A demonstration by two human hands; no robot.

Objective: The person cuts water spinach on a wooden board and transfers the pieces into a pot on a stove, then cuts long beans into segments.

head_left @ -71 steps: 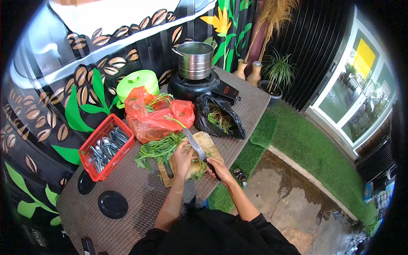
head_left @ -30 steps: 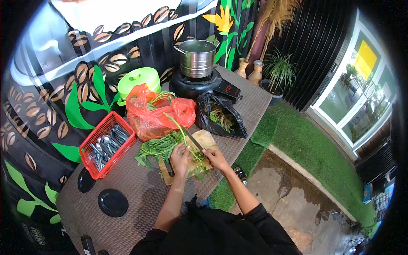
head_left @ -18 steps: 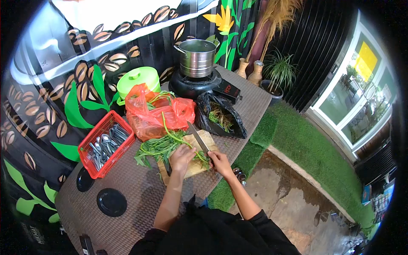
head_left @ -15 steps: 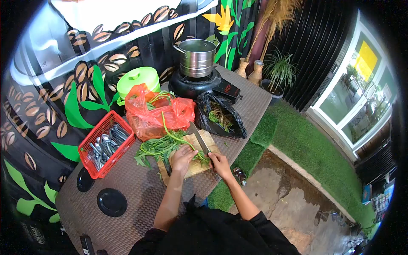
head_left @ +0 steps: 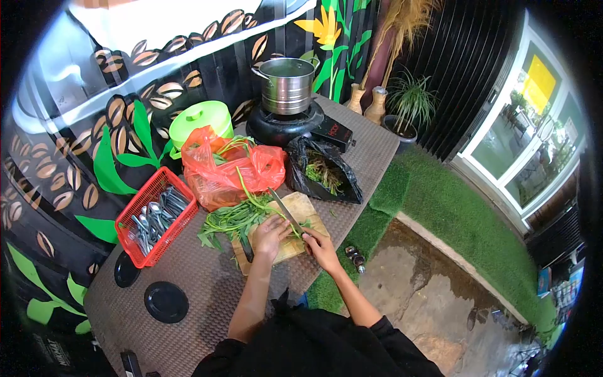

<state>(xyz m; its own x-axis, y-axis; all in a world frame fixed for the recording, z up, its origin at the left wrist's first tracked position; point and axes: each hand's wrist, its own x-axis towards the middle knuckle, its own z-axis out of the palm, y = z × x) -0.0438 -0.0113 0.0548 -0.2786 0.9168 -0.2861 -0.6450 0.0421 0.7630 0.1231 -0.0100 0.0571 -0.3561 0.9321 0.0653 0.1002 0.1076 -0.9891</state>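
My right hand [head_left: 320, 247] is closed round the handle of a kitchen knife [head_left: 287, 212], its blade slanting up and left over the wooden cutting board [head_left: 303, 207]. Under the blade lie green leafy stems. My left hand [head_left: 269, 237] presses down on those leafy greens [head_left: 235, 218], fingers bent over the stems beside the blade. Most of the bunch spreads left of the board, and one long stem rises toward the red plastic bag [head_left: 217, 169]. A dark handle-like object [head_left: 245, 247] lies on the board left of my left hand.
A black plastic bag [head_left: 323, 171] with plant scraps stands behind the board. Further back are a steel pot [head_left: 287, 87] on a black stove [head_left: 267, 125] and a green lidded container [head_left: 200, 119]. A red basket [head_left: 156, 217] of cutlery and black plates [head_left: 166, 301] are at left.
The knife and my right hand have shifted slightly left, bringing the blade closer to my left fingers and tilting it further left. My left hand stays on the greens.
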